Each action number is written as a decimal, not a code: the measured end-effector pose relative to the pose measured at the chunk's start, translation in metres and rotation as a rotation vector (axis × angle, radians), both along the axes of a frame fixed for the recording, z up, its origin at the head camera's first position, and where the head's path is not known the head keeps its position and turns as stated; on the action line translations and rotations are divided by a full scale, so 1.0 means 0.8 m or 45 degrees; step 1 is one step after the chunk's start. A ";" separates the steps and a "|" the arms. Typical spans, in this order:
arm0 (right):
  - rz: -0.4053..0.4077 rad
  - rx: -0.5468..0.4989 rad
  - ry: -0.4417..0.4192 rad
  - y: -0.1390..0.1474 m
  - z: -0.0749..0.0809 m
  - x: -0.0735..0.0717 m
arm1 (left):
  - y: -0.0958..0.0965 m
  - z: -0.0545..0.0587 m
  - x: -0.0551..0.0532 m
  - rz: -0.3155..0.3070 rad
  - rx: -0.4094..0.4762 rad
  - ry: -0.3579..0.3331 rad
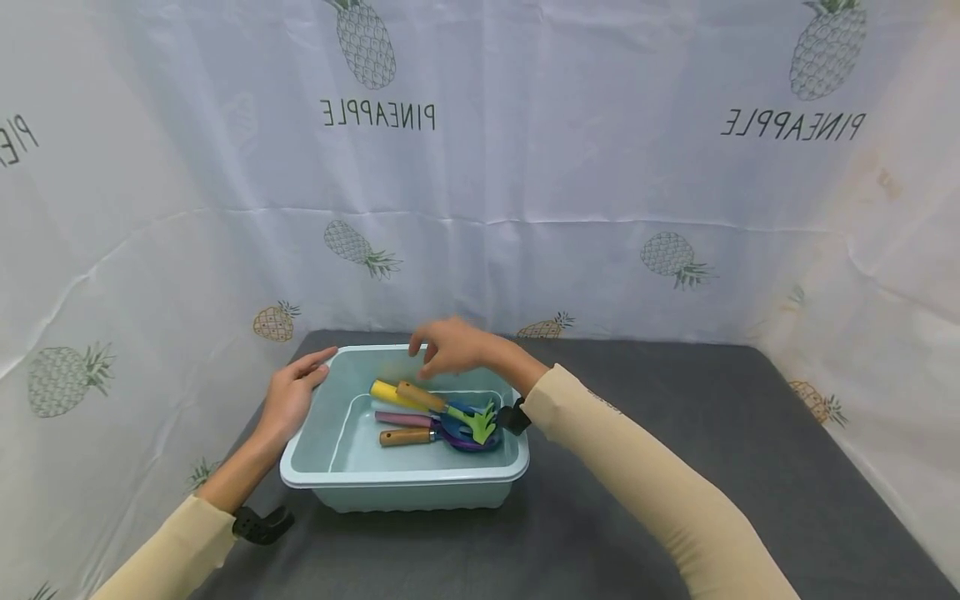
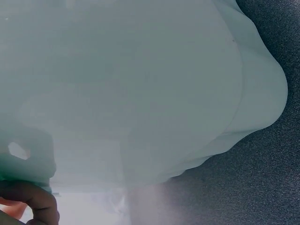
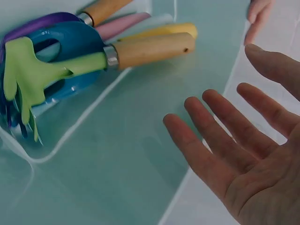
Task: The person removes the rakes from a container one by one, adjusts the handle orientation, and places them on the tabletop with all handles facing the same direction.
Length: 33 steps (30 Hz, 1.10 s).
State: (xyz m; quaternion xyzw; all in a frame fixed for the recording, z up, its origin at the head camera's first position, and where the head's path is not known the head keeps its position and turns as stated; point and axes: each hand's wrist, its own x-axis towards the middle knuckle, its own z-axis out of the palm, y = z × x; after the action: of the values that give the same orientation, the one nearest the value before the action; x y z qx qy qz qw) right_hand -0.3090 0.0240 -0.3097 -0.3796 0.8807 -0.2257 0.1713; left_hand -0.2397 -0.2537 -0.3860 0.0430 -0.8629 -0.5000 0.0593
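Observation:
A light blue plastic tub [image 1: 405,478] stands on the dark tabletop, with several garden hand tools lying inside. My left hand [image 1: 288,400] grips the tub's left rim; in the left wrist view a curled finger [image 2: 40,202] shows by the rim. Over the tub's far side hovers my right hand [image 1: 452,346], fingers spread and nothing in them. Nearest to it is a green hand rake [image 3: 84,61] with a wooden handle, lying on top of a blue scoop-like tool [image 3: 82,37]. A purple tool [image 3: 44,22], a pink handle [image 3: 123,26] and a yellow handle [image 3: 187,28] lie beside them.
The dark cloth-covered table [image 1: 637,467] extends to the right of the tub. A white curtain [image 1: 495,167] printed with pineapples hangs behind and along both sides. Both wrists wear black straps.

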 end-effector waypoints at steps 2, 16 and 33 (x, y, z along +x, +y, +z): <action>-0.023 0.002 -0.054 -0.003 -0.006 -0.001 | 0.000 0.000 0.000 0.002 0.000 -0.003; -0.165 0.076 -0.203 -0.015 -0.031 -0.009 | 0.002 0.002 -0.001 0.010 0.029 -0.019; -0.258 0.240 -0.144 -0.024 -0.060 -0.004 | 0.001 -0.003 -0.002 0.010 -0.047 0.036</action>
State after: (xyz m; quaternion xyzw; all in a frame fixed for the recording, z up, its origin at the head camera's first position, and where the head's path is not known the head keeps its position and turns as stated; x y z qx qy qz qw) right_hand -0.3120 0.0048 -0.3580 -0.2576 0.9208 -0.1791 0.2319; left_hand -0.2414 -0.2529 -0.3883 0.0382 -0.8708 -0.4845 0.0744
